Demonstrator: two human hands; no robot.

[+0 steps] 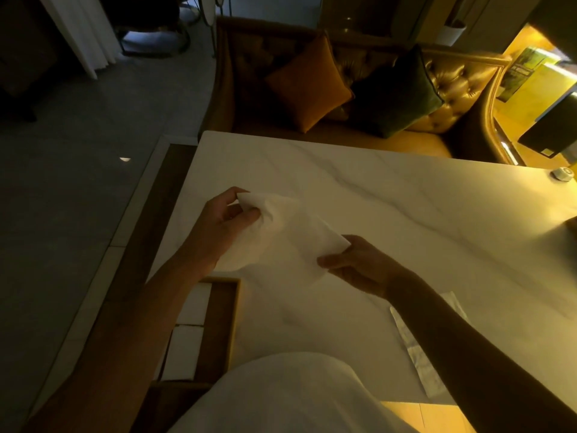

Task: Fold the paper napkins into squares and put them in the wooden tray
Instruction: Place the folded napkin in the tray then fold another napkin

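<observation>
Currently left grip (224,217) and right grip (356,264) are pinching a limp white paper napkin (290,234), beginning the fold; next, its edges are probably needing alignment.

The person wears a plain white shirt (281,398), loose and smooth over the front of the body, with no print or pattern I can make out in this dim, warm light. The left arm (131,307) and right arm (468,339) are bare along the forearms. The left hand (218,220) and right hand (359,264) are bare too.
</observation>
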